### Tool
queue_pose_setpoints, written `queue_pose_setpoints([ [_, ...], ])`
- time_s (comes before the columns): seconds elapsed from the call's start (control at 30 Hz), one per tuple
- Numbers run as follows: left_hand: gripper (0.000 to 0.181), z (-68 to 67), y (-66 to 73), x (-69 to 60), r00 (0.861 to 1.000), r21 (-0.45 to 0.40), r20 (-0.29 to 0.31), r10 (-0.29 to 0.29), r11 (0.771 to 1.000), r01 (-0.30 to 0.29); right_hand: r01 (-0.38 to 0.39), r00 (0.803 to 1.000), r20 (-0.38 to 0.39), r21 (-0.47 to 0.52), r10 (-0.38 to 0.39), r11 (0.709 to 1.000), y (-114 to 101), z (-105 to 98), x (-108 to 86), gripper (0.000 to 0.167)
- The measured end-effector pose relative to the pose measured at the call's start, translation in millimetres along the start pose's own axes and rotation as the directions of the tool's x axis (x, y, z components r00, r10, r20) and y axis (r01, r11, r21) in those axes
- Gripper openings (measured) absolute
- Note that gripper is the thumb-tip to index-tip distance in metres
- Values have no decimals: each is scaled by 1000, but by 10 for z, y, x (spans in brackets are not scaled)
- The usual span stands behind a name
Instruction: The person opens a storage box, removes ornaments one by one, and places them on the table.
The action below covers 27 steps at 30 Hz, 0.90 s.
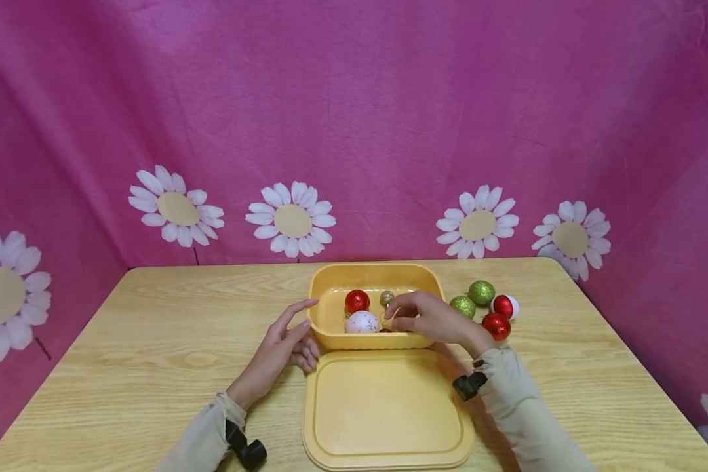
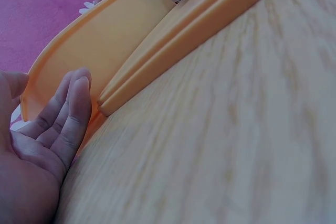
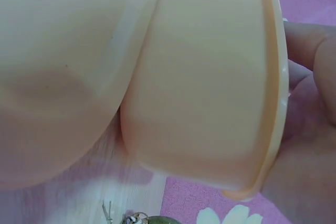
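A magenta curtain [image 1: 354,118] printed with white daisies [image 1: 292,220] closes off the room behind a pale wood-grain table [image 1: 171,341]. At the center of the frame, a yellow plastic box [image 1: 354,341] stands uncovered, cradling a shiny red bauble [image 1: 356,301], a speckled white ornament [image 1: 362,322] just in front of it and a small gold bauble [image 1: 387,298] to the right. A dark sliver near the front wall is too hidden to identify.

The person's right hand [image 1: 431,319] reaches over the box's right end, fingers bent down inside; whether they pinch anything cannot be told. The left hand [image 1: 277,351] flanks the opposite end, fingers loosely spread, a fingertip at the rim. The matching yellow lid [image 1: 389,406] lies flat below the box, toward the bottom of the frame.

Right of center, two glittery green baubles [image 1: 481,292], a red-and-white bauble [image 1: 503,307] and a glossy red bauble [image 1: 496,326] cluster on the wood. Beige sleeves [image 1: 516,387] and black wrist gear [image 1: 469,385] enter from the lower edge.

The step in hand appears to be placing or picking among the ornaments; the next move likely calls for lifting the right hand clear of the rim without nudging them. No brand, label or writing is legible.
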<state>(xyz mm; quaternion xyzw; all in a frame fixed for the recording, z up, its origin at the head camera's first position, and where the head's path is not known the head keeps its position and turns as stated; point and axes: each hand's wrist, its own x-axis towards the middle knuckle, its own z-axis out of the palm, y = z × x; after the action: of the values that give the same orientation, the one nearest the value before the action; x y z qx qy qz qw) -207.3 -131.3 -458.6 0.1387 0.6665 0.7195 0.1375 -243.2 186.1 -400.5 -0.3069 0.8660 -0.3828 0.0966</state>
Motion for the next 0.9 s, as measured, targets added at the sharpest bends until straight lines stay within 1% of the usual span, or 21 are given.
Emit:
queue_pose_setpoints([
  [0.2, 46, -3, 0, 0, 1000, 4, -1, -3, 1000, 3, 0, 998, -67, -19, -1, 1000, -9, -6, 10, 11],
  [0.33, 46, -3, 0, -1, 1000, 3, -1, 0, 1000, 0, 3, 992, -129, -22, -5, 1000, -36, -17, 2, 14],
  [0.37, 46, -3, 0, -1, 1000, 3, 0, 1, 1000, -1, -7, 989, -147, -23, 3, 1000, -43, -19, 0, 15],
  [0.5, 46, 0, 0, -1, 1000, 5, 2, 3, 1000, -3, -46, 975, -219, -31, 38, 998, -60, -29, -1, 18],
  [0.67, 45, 0, -1, -1, 1000, 5, 6, 6, 1000, -6, -90, 953, -294, -44, 73, 995, -83, -80, -21, 20],
  [0.83, 45, -3, -4, -3, 1000, 4, 8, 13, 1000, -13, -94, 934, -351, -41, 73, 995, -98, -168, -52, 19],
  [0.9, 45, -4, -7, -3, 1000, 5, 7, 15, 1000, -15, -94, 929, -361, -28, 78, 995, -96, -208, -68, 19],
])
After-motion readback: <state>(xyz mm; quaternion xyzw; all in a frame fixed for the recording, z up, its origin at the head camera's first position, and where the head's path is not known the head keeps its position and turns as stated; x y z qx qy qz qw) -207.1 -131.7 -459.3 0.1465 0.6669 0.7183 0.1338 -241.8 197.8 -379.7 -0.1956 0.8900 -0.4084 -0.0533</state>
